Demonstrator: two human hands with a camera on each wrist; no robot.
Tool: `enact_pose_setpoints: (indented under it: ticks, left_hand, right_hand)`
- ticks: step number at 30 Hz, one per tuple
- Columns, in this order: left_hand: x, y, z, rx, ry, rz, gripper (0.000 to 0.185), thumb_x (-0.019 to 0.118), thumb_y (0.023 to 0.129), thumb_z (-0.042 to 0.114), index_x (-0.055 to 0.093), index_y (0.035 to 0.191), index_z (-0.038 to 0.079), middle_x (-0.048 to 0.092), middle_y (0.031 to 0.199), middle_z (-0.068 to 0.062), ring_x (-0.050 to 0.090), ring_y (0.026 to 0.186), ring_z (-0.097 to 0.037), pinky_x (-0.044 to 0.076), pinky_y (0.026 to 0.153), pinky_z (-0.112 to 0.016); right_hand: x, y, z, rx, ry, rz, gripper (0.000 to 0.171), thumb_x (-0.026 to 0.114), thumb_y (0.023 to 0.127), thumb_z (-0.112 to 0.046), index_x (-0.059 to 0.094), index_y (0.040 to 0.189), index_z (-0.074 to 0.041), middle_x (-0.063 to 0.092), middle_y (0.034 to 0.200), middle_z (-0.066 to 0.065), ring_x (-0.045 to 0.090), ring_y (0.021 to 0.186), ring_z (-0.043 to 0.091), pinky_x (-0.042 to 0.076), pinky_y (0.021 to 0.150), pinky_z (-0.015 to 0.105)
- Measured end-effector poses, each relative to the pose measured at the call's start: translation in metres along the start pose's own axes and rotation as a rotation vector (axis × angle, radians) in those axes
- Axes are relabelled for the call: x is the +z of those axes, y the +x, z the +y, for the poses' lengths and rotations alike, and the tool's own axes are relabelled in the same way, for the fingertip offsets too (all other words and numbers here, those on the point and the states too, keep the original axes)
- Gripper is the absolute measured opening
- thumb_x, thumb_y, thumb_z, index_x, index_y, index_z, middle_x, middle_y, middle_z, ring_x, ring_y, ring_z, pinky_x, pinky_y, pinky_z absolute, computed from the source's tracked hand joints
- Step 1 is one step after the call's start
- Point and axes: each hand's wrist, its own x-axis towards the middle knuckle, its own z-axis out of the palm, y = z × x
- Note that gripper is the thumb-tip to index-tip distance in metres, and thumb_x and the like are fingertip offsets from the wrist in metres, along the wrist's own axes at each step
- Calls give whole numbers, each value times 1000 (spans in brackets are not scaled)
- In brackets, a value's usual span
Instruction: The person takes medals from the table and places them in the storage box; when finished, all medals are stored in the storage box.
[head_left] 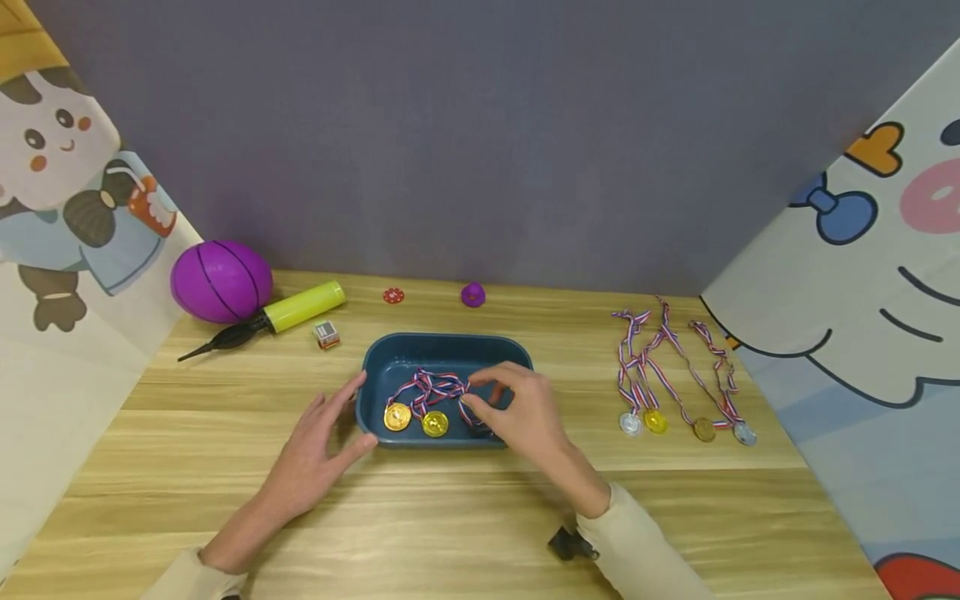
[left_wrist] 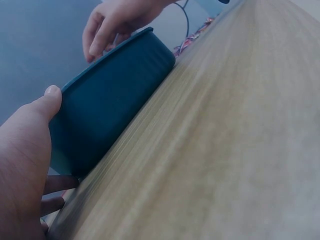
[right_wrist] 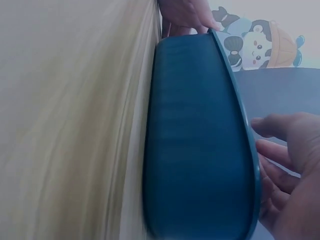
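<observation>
A dark blue-green plastic bin (head_left: 450, 342) stands on the wooden table. My left hand (head_left: 311, 454) is at its left end, with thumb and fingers spread along the rim and relaxed. Over the bin's right part, my right hand (head_left: 525, 412) pinches the striped ribbon of a medal between thumb and index finger; that medal is mostly shadowed beneath the hand. Inside the bin lie a bronze-gold medal (head_left: 397, 416) and a yellow-gold medal (head_left: 435, 423), their red, white and blue ribbons (head_left: 429, 385) bunched together. From the right wrist view, the bin's wall (right_wrist: 200, 135) hides its contents.
To the right, several medals lie in a row, among them a silver medal (head_left: 631, 424) and a bronze medal (head_left: 704, 429). At the back left are a purple ball (head_left: 222, 282), yellow pump (head_left: 303, 307), small box (head_left: 326, 334), red chip (head_left: 393, 296) and purple ring (head_left: 473, 294).
</observation>
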Motion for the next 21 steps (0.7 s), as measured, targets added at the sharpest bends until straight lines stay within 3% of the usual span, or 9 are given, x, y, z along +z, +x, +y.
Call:
enact_pose_setpoints:
  ticks: [6, 15, 21]
  left_hand:
    - [-1, -1, 0, -7, 5, -1, 87, 78, 104, 37, 30, 177, 34, 50, 169, -22, 39, 155, -60, 20, 128, -81]
    - [0, -2, -2, -6, -1, 0, 86, 78, 104, 36, 31, 176, 34, 49, 170, -20, 40, 156, -58, 20, 129, -80]
    - [0, -1, -1, -6, -2, -3, 86, 77, 104, 38, 31, 176, 35, 50, 169, -21, 39, 156, -58, 20, 128, -80]
  right_hand:
    - [-10, -9, 10, -43, 12, 95, 20, 96, 87, -12, 86, 105, -9, 79, 94, 8, 62, 68, 11, 55, 56, 28]
    - [-25, -23, 32, -78, 8, 215, 21, 95, 84, -4, 86, 103, -8, 74, 84, 8, 57, 60, 11, 46, 51, 22]
    - [-36, -37, 49, -41, 22, 274, 21, 96, 81, 1, 86, 98, -7, 73, 80, 4, 57, 59, 12, 45, 50, 19]
